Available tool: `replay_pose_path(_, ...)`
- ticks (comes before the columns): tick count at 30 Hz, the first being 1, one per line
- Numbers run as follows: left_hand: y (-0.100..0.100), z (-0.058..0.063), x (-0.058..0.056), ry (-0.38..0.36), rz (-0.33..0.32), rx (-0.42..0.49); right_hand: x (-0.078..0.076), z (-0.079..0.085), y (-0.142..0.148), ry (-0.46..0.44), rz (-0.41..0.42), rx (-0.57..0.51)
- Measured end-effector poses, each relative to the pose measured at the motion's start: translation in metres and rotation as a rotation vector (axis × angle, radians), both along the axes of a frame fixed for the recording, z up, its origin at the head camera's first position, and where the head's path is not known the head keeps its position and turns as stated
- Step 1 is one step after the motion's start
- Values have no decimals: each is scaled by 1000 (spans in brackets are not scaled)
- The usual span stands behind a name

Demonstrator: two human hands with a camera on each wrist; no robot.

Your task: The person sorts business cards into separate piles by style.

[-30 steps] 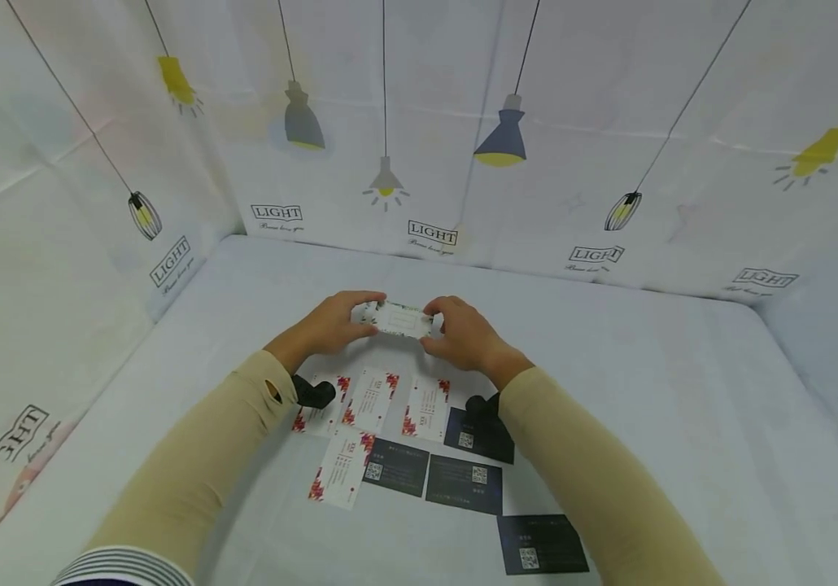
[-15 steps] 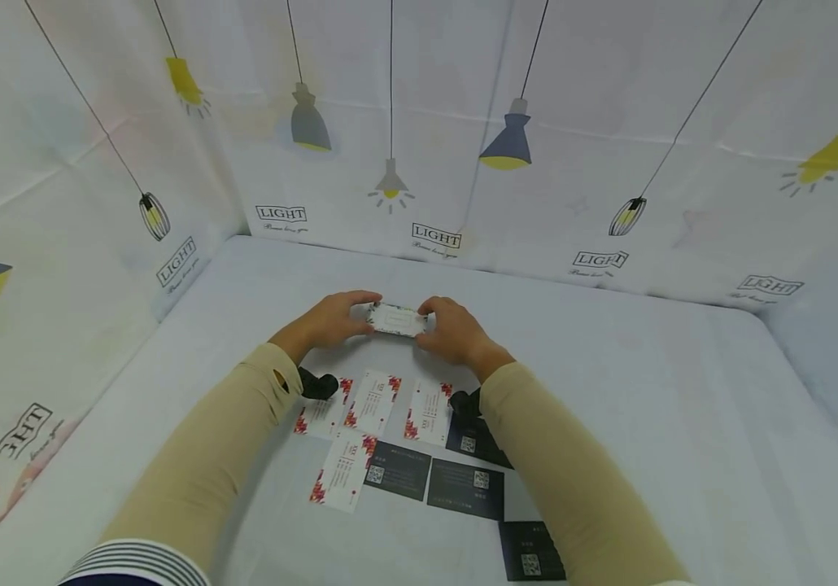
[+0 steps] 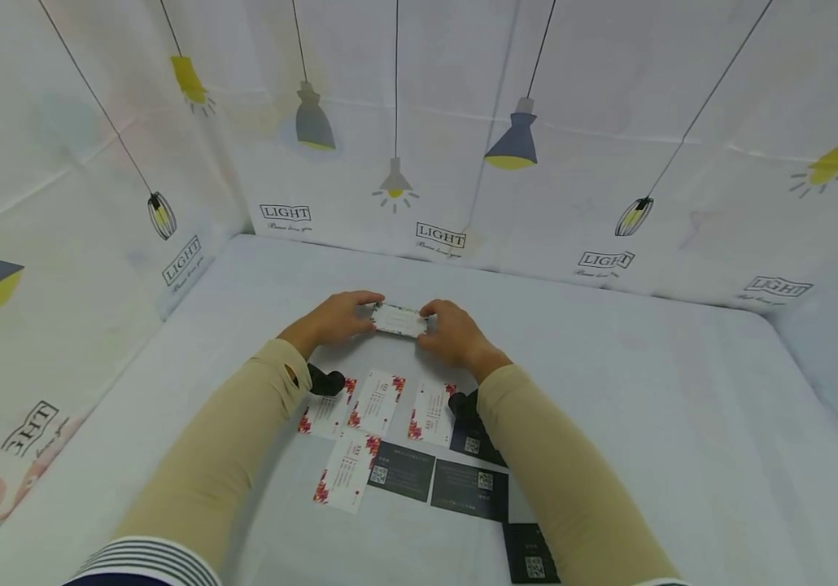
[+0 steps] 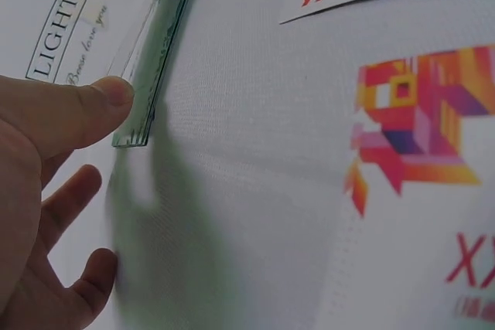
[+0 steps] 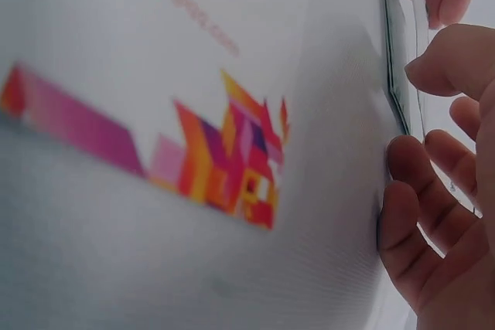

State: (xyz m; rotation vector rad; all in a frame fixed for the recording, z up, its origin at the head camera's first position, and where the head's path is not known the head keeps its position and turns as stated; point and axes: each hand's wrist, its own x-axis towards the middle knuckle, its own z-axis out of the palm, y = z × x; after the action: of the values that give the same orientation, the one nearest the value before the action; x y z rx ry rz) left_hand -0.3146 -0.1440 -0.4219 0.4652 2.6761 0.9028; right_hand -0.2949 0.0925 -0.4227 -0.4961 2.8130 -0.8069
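Note:
A small stack of white cards (image 3: 399,321) with a green leafy border lies near the far middle of the table in the head view. My left hand (image 3: 334,318) holds its left end, thumb on the near edge and fingers at the far edge. The right hand (image 3: 457,335) grips the opposite end in a like way. In the left wrist view the stack's greenish edge (image 4: 158,67) shows beside the left thumb (image 4: 112,98). The right thumb (image 5: 456,63) touches the stack in the right wrist view, other fingers curled loosely below.
Nearer me lie several white cards with red patterns (image 3: 377,402) and several dark cards with square codes (image 3: 469,490). The right sleeve (image 3: 558,464) partly covers two dark ones. A printed fabric wall (image 3: 573,195) rises behind the white tabletop (image 3: 683,407).
The right hand has come slightly left, and the stack between the hands looks narrower and more even. The head view has shifted a little. The cards on the table stay put.

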Motion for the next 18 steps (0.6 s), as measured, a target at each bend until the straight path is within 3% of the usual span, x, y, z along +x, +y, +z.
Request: replay_pose_path(18,0,-9,-6,1,11,-22,-7,-11,2,-11,-36,-25)
